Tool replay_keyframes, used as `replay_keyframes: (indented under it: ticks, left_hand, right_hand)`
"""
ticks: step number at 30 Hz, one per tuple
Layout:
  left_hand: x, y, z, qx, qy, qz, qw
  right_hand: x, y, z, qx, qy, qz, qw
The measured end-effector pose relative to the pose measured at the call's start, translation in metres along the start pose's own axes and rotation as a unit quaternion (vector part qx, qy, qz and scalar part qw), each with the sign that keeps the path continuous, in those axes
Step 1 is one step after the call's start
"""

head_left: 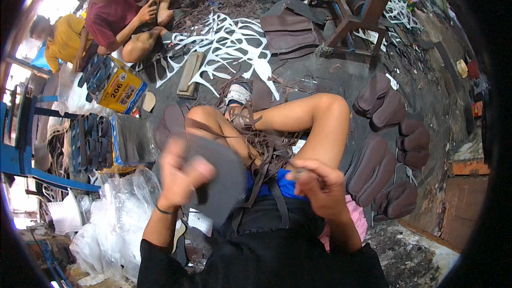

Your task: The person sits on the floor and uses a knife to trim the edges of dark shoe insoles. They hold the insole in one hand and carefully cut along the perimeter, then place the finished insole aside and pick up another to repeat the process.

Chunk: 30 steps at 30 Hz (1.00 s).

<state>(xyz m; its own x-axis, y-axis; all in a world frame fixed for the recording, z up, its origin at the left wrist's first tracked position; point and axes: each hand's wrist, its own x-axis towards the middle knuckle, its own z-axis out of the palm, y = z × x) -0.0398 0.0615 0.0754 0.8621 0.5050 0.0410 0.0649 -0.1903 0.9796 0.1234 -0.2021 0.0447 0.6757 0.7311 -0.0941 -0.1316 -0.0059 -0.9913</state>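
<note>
My left hand (181,176), smeared by motion, holds a dark grey flat foam piece (221,173) with rounded edges, its thumb lying over the near face. To the right, my right hand (325,186) is closed with its fingertips pinched together. A small greyish thing shows at those fingertips, too small to name. Between the two hands, brown strip offcuts (269,152) lie heaped over my lap and crossed legs. Brown shoe soles (368,170) lie in stacks on the floor to the right of my knee.
White web-like offcuts (229,42) and brown sheets (290,34) spread ahead. A wooden stand (352,21) is at the far right. Clear plastic bags (117,224), sandals (92,141) and a yellow box (121,89) lie left. Two other people (112,18) sit far left.
</note>
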Motion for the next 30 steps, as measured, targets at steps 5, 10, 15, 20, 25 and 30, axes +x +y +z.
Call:
replay_keyframes:
  ticks: [5,10,15,20,25,30]
  left_hand:
    - [0.055,-0.023,0.014,-0.384,0.299,0.031,0.873]
    - [0.026,-0.026,0.132,-0.437,0.134,-0.102,0.884]
    - [-0.004,-0.051,0.09,-0.14,-0.25,-0.244,0.927]
    - [0.009,-0.021,0.092,-0.137,0.119,0.001,0.983]
    - [0.039,-0.041,0.117,-0.339,0.117,-0.08,0.93]
    - [0.055,-0.039,0.119,-0.558,0.215,-0.161,0.785]
  right_hand:
    - [0.008,0.021,0.004,0.17,0.086,0.037,0.981]
    - [0.037,0.033,0.038,0.203,0.164,0.038,0.964]
    - [0.048,0.003,-0.009,0.085,0.146,0.057,0.984]
    - [0.058,-0.015,-0.018,-0.01,-0.011,0.006,1.0]
    - [0.053,-0.01,0.008,-0.081,0.143,-0.114,0.98]
    - [-0.031,-0.002,-0.021,-0.344,0.133,-0.065,0.927]
